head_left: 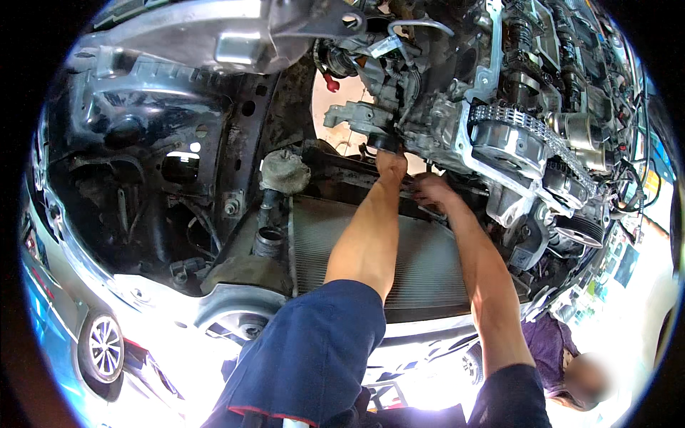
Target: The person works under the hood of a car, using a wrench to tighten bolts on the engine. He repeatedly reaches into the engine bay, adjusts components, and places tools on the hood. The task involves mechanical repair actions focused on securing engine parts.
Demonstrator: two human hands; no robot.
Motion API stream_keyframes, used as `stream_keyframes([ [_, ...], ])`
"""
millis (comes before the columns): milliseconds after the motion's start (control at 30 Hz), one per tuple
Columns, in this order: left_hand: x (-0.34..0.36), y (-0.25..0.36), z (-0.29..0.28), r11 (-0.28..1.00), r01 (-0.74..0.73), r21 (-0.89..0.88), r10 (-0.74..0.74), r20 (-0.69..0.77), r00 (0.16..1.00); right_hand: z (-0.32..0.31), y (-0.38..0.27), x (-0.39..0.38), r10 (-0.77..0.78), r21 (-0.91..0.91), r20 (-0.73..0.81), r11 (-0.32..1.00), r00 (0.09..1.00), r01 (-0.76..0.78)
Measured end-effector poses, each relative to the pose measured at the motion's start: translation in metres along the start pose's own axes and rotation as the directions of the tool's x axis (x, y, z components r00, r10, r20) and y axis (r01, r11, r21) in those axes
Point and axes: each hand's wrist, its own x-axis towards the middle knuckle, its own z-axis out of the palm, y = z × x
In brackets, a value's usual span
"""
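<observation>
Bright light [193,349] glares; the floor [348,93] looks pale.

I'm seeing one left hand [390,168], one right hand [433,192], one radiator [427,260], two camshafts [520,73], one chain [519,117], one little red knob [332,84], plus one other person [548,351].

- Carrier: vehicle engine bay [143,107], dark painted metal; scuffs and dull grime noted on the left inner panel.
- Near side: radiator [428,267], fine-finned face, set across the bay.
- Left of radiator: black pipe neck [269,241], round mouth; dirty grey rounded component [285,171] just beyond it.
- Right side: engine [457,135], internals exposed. Timing chain [531,121] runs over a large round sprocket assembly [508,148]; camshafts [521,60] uncovered beyond.
- Engine, near right end: black-rimmed pulley [579,232].
- Left of engine: opening, pale floor [349,93] visible below.
</observation>
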Motion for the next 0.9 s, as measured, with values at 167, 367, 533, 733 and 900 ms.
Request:
stream_keyframes([
  [167,-0.009,0.023,0.003,0.967,0.099,-0.236,-0.091,0.043,0.995,-0.025,0.015,0.001,-0.265,0.604,-0.458,0.607,0.848,0.516],
  [367,-0.004,0.011,0.0,0.806,0.356,-0.474,-0.178,0.379,0.908,-0.033,0.028,0.047,-0.073,0.673,-0.568,0.532,0.819,0.514],
  [533,-0.004,0.002,-0.017,0.918,0.202,-0.341,-0.008,0.493,0.87,-0.022,0.018,0.017,-0.087,0.634,-0.545,0.608,0.834,0.478],
  [733,-0.056,0.077,-0.086,0.92,0.289,0.264,-0.392,0.639,0.662,0.0,-0.01,-0.214,-0.443,-0.729,-0.166,0.656,0.881,0.192],
  [900,-0.12,0.098,-0.054,0.275,-0.831,0.483,-0.008,0.866,0.501,0.047,0.061,-0.384,-0.684,-0.461,-0.705,0.643,0.188,0.612],
])
